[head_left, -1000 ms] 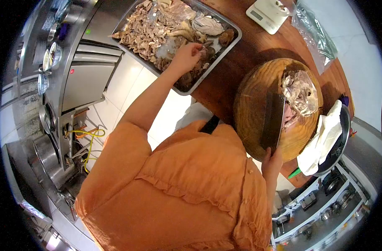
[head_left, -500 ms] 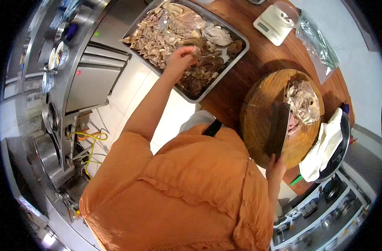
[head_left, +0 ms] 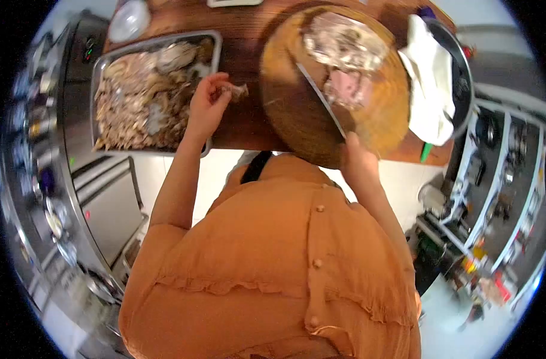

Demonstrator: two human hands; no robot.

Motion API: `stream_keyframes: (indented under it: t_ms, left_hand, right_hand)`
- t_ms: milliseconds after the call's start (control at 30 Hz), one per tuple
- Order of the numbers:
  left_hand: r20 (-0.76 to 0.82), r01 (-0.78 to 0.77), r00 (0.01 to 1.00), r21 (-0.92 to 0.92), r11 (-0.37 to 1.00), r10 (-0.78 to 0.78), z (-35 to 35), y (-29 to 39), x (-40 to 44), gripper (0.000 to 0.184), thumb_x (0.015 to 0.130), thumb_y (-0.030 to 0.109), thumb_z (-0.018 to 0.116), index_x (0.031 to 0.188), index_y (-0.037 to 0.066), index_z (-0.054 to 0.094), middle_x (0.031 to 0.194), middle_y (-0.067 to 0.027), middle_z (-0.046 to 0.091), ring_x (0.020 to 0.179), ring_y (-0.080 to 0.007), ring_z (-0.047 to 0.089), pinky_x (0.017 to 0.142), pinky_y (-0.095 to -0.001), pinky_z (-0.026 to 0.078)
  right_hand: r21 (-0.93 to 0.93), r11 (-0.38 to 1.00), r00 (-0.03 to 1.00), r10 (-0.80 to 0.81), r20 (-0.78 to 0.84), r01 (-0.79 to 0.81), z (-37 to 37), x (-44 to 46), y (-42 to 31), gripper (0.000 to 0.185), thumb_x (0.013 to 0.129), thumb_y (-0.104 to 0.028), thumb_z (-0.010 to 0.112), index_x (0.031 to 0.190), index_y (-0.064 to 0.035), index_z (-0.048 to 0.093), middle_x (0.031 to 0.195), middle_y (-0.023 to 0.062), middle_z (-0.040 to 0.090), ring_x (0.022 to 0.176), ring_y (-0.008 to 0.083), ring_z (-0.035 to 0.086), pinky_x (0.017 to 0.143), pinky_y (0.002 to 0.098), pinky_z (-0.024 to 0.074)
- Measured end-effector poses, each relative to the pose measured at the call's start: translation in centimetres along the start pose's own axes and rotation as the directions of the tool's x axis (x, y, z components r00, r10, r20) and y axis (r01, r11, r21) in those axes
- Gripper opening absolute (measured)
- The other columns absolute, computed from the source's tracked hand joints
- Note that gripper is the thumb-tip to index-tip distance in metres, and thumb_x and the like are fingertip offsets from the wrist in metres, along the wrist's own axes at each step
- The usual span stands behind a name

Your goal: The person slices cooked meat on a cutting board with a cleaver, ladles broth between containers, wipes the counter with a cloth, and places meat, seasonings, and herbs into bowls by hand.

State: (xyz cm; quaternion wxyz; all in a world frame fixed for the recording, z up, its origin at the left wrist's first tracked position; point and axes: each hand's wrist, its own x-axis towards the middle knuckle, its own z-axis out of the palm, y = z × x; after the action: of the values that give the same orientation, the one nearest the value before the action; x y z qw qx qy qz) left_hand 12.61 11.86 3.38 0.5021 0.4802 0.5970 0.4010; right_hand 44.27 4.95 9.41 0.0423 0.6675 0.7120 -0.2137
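My left hand [head_left: 208, 107] pinches a small piece of meat [head_left: 239, 91] over the wooden table, just right of the metal tray [head_left: 218, 54]. Sliced and chopped meat [head_left: 126, 99] fills much of that tray. My right hand [head_left: 359, 157] is closed round the handle end of a cleaver [head_left: 322, 100], which stands edge-down, or nearly so, over the round wooden chopping board [head_left: 288, 107]. On the board, right of the blade, lie a pale, glossy chunk of meat [head_left: 345, 43] and a pink piece [head_left: 348, 88].
A white cloth [head_left: 429, 84] hangs over a dark pan [head_left: 461, 78] at the table's right. Near it is a green handle [head_left: 426, 152]. A clear bowl [head_left: 129, 20] sits behind the tray. Shelves [head_left: 494, 173] stand at the right, a steel counter [head_left: 93, 209] at the left.
The view has swung to the right. My left hand has left the tray with a small piece of meat. The cleaver, still in my right hand, has turned from lying flatter to nearly edge-on.
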Motion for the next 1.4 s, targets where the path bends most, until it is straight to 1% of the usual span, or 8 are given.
stream_keyframes:
  t_ms: [100, 167, 233, 433, 533, 833, 1267, 1400]
  left_hand:
    - [0.171, -0.197, 0.971, 0.187, 0.963, 0.165, 4.0, -0.4, 0.1, 0.028, 0.082, 0.002, 0.057, 0.109, 0.004, 0.053, 0.1, -0.0086, 0.058, 0.093, -0.0178, 0.056, 0.083, -0.029, 0.043]
    - [0.265, -0.198, 0.954, 0.216, 0.956, 0.138, 6.4, 0.7, -0.3, 0.024, 0.08, 0.003, 0.06, 0.103, 0.004, 0.056, 0.101, -0.0088, 0.059, 0.096, -0.0203, 0.057, 0.086, -0.0306, 0.043]
    - [0.356, -0.334, 0.906, 0.272, 0.902, 0.228, 8.3, 0.8, 0.3, 0.025, 0.079, 0.005, 0.06, 0.104, 0.006, 0.056, 0.099, -0.0106, 0.059, 0.098, -0.0264, 0.056, 0.088, -0.0342, 0.042]
    - [0.349, -0.489, 0.872, 0.57, 0.661, 0.344, 11.1, 1.5, 1.6, 0.025, 0.078, 0.004, 0.06, 0.102, 0.007, 0.057, 0.097, -0.0126, 0.057, 0.097, -0.0334, 0.052, 0.087, -0.041, 0.041]
    - [0.148, -0.498, 0.852, 0.525, 0.69, 0.502, 10.9, 0.1, 1.0, 0.025, 0.077, 0.003, 0.062, 0.101, 0.006, 0.057, 0.098, -0.0122, 0.058, 0.098, -0.0339, 0.052, 0.088, -0.0415, 0.041]
    - [0.379, -0.766, 0.634, 0.425, 0.481, 0.674, 10.4, -1.5, 0.5, 0.027, 0.07, 0.001, 0.066, 0.096, 0.003, 0.059, 0.099, -0.0113, 0.057, 0.093, -0.0298, 0.055, 0.081, -0.0377, 0.047]
    - [0.352, -0.764, 0.628, 0.449, 0.464, 0.694, 11.2, -1.3, 1.1, 0.024, 0.068, 0.004, 0.068, 0.091, 0.002, 0.059, 0.095, -0.0115, 0.056, 0.091, -0.0308, 0.055, 0.08, -0.0379, 0.047]
    - [0.353, -0.776, 0.616, 0.425, 0.466, 0.704, 11.1, -1.6, 1.2, 0.023, 0.069, 0.004, 0.067, 0.09, 0.002, 0.059, 0.094, -0.0117, 0.055, 0.09, -0.0309, 0.055, 0.079, -0.0378, 0.047]
  right_hand:
    - [0.047, 0.998, 0.995, -0.028, -0.094, 0.032, 0.7, 0.0, 1.1, 0.01, 0.085, -0.011, 0.05, 0.09, -0.0046, 0.043, 0.076, 0.0228, 0.059, 0.068, 0.0441, 0.057, 0.058, 0.0515, 0.0458]
    - [0.04, 0.997, 0.993, -0.056, -0.106, 0.06, 0.2, -0.5, 1.3, 0.008, 0.08, -0.004, 0.049, 0.086, -0.0041, 0.044, 0.078, 0.0197, 0.057, 0.064, 0.0401, 0.058, 0.055, 0.0464, 0.0486]
    - [0.045, 0.997, 0.992, -0.063, -0.109, 0.068, -0.1, -0.6, 1.5, 0.008, 0.078, -0.001, 0.048, 0.084, -0.0037, 0.045, 0.078, 0.0186, 0.057, 0.062, 0.0385, 0.059, 0.054, 0.0441, 0.0498]
    - [0.146, 0.986, 0.986, -0.059, -0.159, 0.082, -0.1, -0.7, 3.1, 0.007, 0.082, -0.006, 0.049, 0.084, -0.0029, 0.044, 0.078, 0.0211, 0.057, 0.066, 0.0414, 0.057, 0.057, 0.0468, 0.0483]
    - [0.218, 0.974, 0.991, -0.026, -0.134, 0.055, 0.0, -0.8, 3.1, 0.01, 0.083, -0.007, 0.052, 0.087, -0.0031, 0.044, 0.081, 0.0215, 0.058, 0.069, 0.0428, 0.057, 0.06, 0.0485, 0.0472]
    - [0.143, 0.989, 0.998, 0.027, 0.055, -0.035, -0.2, -0.5, 1.7, 0.013, 0.085, -0.011, 0.052, 0.093, -0.0018, 0.046, 0.085, 0.0218, 0.058, 0.077, 0.0423, 0.056, 0.066, 0.0493, 0.0451]
    - [0.097, 0.995, 0.998, -0.034, 0.058, 0.029, -2.5, -2.0, 0.7, 0.01, 0.086, -0.011, 0.05, 0.089, -0.003, 0.046, 0.085, 0.018, 0.056, 0.069, 0.0391, 0.058, 0.058, 0.0465, 0.0482]
    - [0.007, 1.0, 0.985, -0.008, 0.173, 0.007, -3.8, -2.6, 0.6, 0.009, 0.084, -0.007, 0.047, 0.091, -0.0031, 0.044, 0.086, 0.0189, 0.055, 0.068, 0.0395, 0.058, 0.056, 0.0463, 0.0486]
